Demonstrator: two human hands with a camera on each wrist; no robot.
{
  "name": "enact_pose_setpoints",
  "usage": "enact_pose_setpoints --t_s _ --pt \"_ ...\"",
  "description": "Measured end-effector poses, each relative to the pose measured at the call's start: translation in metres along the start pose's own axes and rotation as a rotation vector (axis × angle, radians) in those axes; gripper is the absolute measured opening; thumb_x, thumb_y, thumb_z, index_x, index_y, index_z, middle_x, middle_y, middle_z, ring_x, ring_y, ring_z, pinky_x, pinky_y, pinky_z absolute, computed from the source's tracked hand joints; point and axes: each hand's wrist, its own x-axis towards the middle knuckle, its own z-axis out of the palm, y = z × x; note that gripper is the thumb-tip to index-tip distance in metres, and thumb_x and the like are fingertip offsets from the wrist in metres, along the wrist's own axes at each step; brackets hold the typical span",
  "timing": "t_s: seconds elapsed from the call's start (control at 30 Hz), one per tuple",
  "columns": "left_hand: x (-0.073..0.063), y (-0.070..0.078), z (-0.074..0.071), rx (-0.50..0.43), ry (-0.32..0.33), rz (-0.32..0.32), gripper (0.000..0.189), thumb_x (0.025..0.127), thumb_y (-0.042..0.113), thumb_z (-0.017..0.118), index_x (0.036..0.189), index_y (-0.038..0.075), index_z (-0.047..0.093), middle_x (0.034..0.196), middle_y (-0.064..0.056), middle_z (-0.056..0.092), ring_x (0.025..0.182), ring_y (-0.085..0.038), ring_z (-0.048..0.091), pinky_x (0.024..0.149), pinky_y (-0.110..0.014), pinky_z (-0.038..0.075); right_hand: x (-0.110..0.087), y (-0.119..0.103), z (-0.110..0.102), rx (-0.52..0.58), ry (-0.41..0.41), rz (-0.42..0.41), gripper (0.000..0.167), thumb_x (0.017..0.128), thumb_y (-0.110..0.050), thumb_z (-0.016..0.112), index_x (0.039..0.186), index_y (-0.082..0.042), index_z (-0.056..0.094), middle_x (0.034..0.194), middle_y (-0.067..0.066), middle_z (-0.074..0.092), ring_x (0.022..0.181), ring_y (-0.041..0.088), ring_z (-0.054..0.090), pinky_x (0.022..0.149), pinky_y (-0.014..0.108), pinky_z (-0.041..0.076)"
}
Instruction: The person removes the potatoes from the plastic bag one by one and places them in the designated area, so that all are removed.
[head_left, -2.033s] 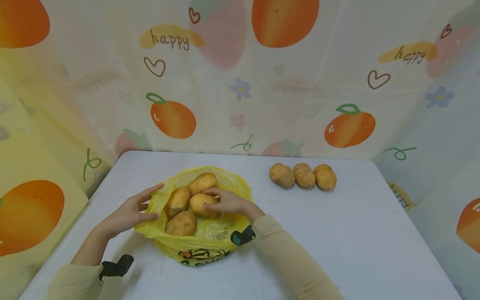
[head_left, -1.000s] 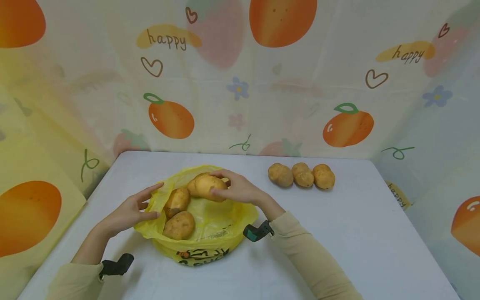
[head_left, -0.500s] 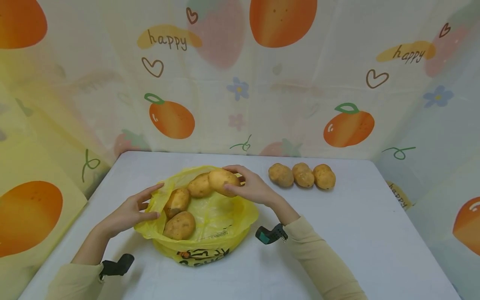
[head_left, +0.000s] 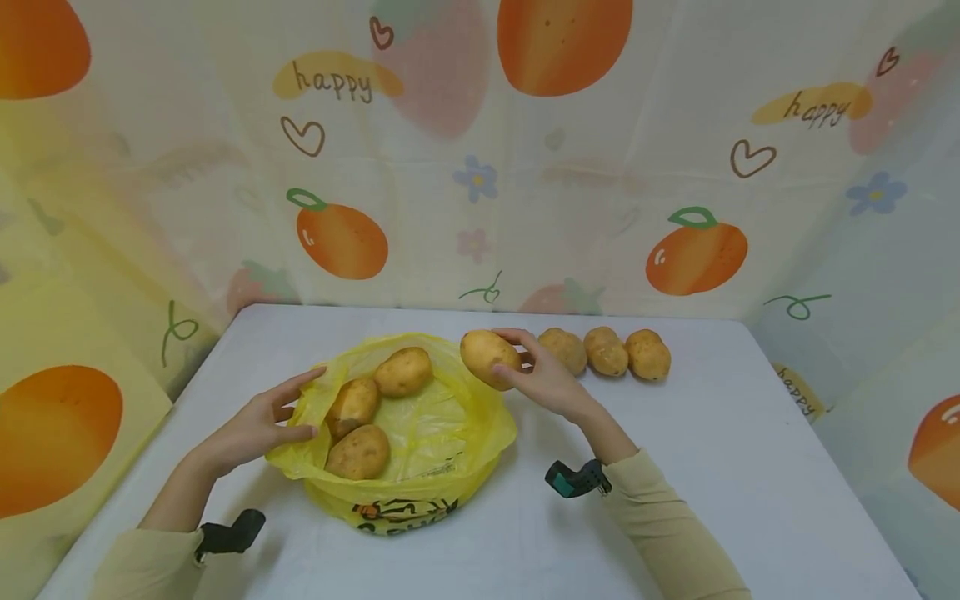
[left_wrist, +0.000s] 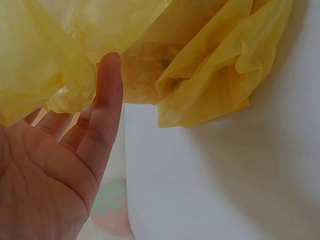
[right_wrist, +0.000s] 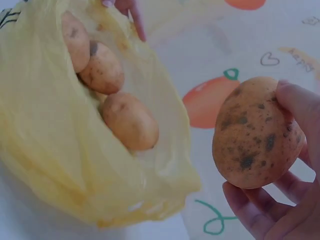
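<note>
My right hand (head_left: pixel 551 379) holds a potato (head_left: pixel 489 358) between thumb and fingers, raised at the right rim of a yellow plastic bag (head_left: pixel 420 504). Dark spots mark that potato (right_wrist: pixel 255 140) in the right wrist view. Inside the open-mouthed bag are an upper potato (head_left: pixel 403 372), a left potato (head_left: pixel 354 407) and a lower potato (head_left: pixel 358 452). My left hand (head_left: pixel 251 429) rests against the bag's left rim, thumb and index finger spread apart. In the left wrist view, yellow plastic (left_wrist: pixel 75 92) hides the tips of some of its fingers.
Three more potatoes stand in a row at the back of the white table (head_left: pixel 675 467): a left one (head_left: pixel 564 350), a middle one (head_left: pixel 607 352) and a right one (head_left: pixel 648 356). A fruit-patterned curtain (head_left: pixel 427 217) hangs behind and at both sides.
My right hand has lifted a potato from the bag's middle and carried it right, to the rim. Three potatoes stay inside. The left hand keeps its place at the left rim.
</note>
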Motion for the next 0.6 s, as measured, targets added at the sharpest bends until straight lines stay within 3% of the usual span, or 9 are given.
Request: enact_pose_setpoints --t_s 0.2,0.27,0.6 --pt "0.001 0.000 0.001 -0.019 -0.004 -0.003 0.079 0.084 0.019 0.067 0.148 0.023 0.020 0.151 -0.016 0.019 0.122 -0.048 0.039 0.075 -0.030 0.051 -0.005 0.010 -0.012 -0.035 0.052 -0.015 0.051 0.088 -0.026 0.063 0.135 -0.018 0.043 0.135 0.007 0.043 0.108 0.029 0.053 0.084 0.036 0.049" --pt "0.001 0.001 0.000 -0.023 -0.005 -0.006 0.080 0.084 0.019 0.067 0.148 0.023 0.020 0.151 -0.016 0.019 0.121 -0.047 0.040 0.074 -0.030 0.051 -0.004 0.024 -0.014 -0.047 0.076 -0.025 0.052 0.087 -0.029 0.064 0.134 -0.019 0.044 0.133 0.006 0.046 0.108 0.029 0.054 0.086 0.037 0.048" --pt "0.002 -0.002 0.000 -0.023 -0.003 -0.003 0.080 0.083 0.018 0.068 0.148 0.023 0.021 0.151 -0.015 0.019 0.120 -0.046 0.041 0.074 -0.029 0.051 -0.015 0.048 -0.022 -0.045 0.107 0.049 0.055 0.087 -0.033 0.063 0.136 -0.020 0.042 0.136 0.008 0.045 0.111 0.031 0.051 0.082 0.036 0.049"
